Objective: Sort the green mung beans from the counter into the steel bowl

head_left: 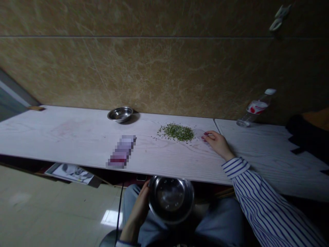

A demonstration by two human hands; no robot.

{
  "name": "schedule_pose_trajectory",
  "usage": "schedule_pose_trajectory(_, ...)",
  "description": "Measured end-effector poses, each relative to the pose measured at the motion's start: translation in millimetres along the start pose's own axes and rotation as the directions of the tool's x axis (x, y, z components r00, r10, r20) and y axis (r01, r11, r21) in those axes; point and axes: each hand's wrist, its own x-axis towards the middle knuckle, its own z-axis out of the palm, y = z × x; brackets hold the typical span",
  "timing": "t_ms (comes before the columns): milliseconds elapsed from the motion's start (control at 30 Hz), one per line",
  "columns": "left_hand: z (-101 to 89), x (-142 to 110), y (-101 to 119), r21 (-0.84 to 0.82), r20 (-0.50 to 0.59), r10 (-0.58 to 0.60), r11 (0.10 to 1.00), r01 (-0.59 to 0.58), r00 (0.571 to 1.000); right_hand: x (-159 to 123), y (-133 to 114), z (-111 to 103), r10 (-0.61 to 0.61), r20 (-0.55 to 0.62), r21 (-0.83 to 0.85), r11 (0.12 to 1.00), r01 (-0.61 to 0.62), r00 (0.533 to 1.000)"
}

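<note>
Table (159,159) ran left to right. Steel bowl (171,197) sat near, by its near edge, L hand (142,199) gripping left rim. Green heap (177,132) lay approx. mid-table. R hand (218,143), right of it, pinched a clear thing (199,133), prob. plastic. Step, I'd judge: working heap's right edge; next move called for light contact, bowl steady.

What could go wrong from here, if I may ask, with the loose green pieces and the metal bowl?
Some small, loose green pieces might roll off the white wood-grain tabletop and miss the round, shiny metal bowl, which spans only part of the front edge.
The left hand holds the bowl at one side, so it might tip if bumped.
The thin, clear item in the right hand could scatter pieces.
</note>
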Motion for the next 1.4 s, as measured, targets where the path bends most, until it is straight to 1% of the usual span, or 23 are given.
schedule_pose_trajectory(100, 6.5, 3, -9, -0.069, 0.004, -0.005, 0.998, 0.005, 1.000, 7, 2, 7, -0.059, 0.016, -0.053, 0.997, 0.060, 0.998)
schedule_pose_trajectory(233, 8.9, 4, -15, -0.063, -0.022, 0.007, 0.998, -0.008, 1.000, 18, 3, 14, -0.124, 0.008, -0.131, 0.984, 0.124, 0.992)
schedule_pose_trajectory(333, 11.5, 3, -14, -0.059, -0.029, 0.003, 0.998, -0.004, 1.000, 25, 3, 16, -0.160, 0.010, -0.185, 0.970, 0.159, 0.987)
schedule_pose_trajectory(467, 16.4, 2, -11, -0.075, -0.063, 0.006, 0.997, -0.011, 0.998, 29, 6, 16, -0.176, 0.045, -0.247, 0.952, 0.182, 0.983)
schedule_pose_trajectory(533, 18.8, 2, -11, -0.062, -0.055, -0.035, 0.998, 0.031, 0.998, 31, 9, 16, -0.178, 0.055, -0.273, 0.944, 0.186, 0.982)
schedule_pose_trajectory(567, 19.9, 2, -11, -0.072, -0.077, -0.049, 0.997, 0.043, 0.996, 32, 10, 15, -0.179, 0.056, -0.287, 0.940, 0.187, 0.982)
schedule_pose_trajectory(633, 22.2, 2, -10, -0.102, -0.077, -0.061, 0.993, 0.053, 0.995, 35, 11, 14, -0.181, 0.053, -0.315, 0.930, 0.188, 0.982)
schedule_pose_trajectory(833, 26.6, 1, -7, -0.131, -0.083, -0.049, 0.991, 0.038, 0.995, 45, 6, 16, -0.224, 0.060, -0.404, 0.886, 0.229, 0.973)
schedule_pose_trajectory(967, 25.2, 2, -8, -0.133, -0.049, -0.050, 0.990, 0.043, 0.998, 45, 0, 25, -0.266, 0.095, -0.458, 0.844, 0.279, 0.959)
schedule_pose_trajectory(1133, 22.0, 7, -15, -0.139, -0.109, -0.089, 0.988, 0.073, 0.990, 41, -4, 37, -0.287, 0.166, -0.504, 0.798, 0.331, 0.943)
schedule_pose_trajectory(1267, 23.3, 8, -16, -0.123, -0.105, -0.089, 0.990, 0.076, 0.991, 36, -8, 41, -0.281, 0.226, -0.505, 0.785, 0.359, 0.933)
schedule_pose_trajectory(1400, 25.6, 7, -14, -0.107, -0.091, -0.080, 0.992, 0.070, 0.993, 28, -9, 43, -0.280, 0.262, -0.481, 0.792, 0.377, 0.923)
